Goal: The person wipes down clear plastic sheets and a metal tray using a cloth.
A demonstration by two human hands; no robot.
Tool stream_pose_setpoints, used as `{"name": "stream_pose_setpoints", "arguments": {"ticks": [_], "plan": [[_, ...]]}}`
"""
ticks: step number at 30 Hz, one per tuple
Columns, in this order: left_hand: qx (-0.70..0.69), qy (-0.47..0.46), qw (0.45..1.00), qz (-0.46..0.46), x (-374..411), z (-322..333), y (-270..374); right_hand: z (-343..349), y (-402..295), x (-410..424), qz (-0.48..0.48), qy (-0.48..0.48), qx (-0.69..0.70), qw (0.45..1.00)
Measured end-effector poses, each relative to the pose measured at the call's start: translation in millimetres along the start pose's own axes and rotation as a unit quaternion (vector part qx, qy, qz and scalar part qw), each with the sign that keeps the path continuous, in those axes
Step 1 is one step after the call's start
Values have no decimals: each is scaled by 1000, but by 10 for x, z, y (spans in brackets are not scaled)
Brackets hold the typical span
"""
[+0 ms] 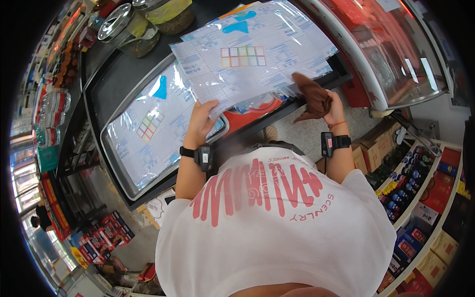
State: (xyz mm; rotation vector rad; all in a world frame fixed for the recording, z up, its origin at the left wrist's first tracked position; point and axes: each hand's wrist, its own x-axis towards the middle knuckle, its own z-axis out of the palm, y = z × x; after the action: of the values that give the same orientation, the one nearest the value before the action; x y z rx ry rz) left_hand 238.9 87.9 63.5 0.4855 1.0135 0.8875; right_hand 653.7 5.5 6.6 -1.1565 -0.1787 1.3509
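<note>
My left hand [202, 120] pinches the near left corner of a clear-wrapped printed sheet pack [237, 80], thumb on top. The pack lies on a stack of similar ones, bearing a grid, blue shapes and a coloured table. A crumpled brown cloth [313, 97] is bunched in my right hand [334, 109], just off the stack's near right corner. To the left, another wrapped pack [148, 130] lies in a shallow metal tray [128, 193]. A red printed surface [256, 113] shows under the stack's near edge.
Lidded glass jars [130, 31] stand at the counter's far left, one with a scoop. A glass-fronted display cooler [404, 55] borders the right. Behind my right arm are shelves with bottles [406, 185] and boxes. Bottled water packs [53, 107] stand left; a person [42, 219] is far off.
</note>
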Motion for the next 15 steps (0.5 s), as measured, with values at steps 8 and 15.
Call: {"name": "stream_pose_setpoints", "arguments": {"ticks": [8,15], "plan": [[-178,-109,978,18,83,-101,175,-42,-50,-164,-70,-63,144,985],[-224,-133,965,-8,40,-82,239,340,164,343,-1,-148,161,976]]}}
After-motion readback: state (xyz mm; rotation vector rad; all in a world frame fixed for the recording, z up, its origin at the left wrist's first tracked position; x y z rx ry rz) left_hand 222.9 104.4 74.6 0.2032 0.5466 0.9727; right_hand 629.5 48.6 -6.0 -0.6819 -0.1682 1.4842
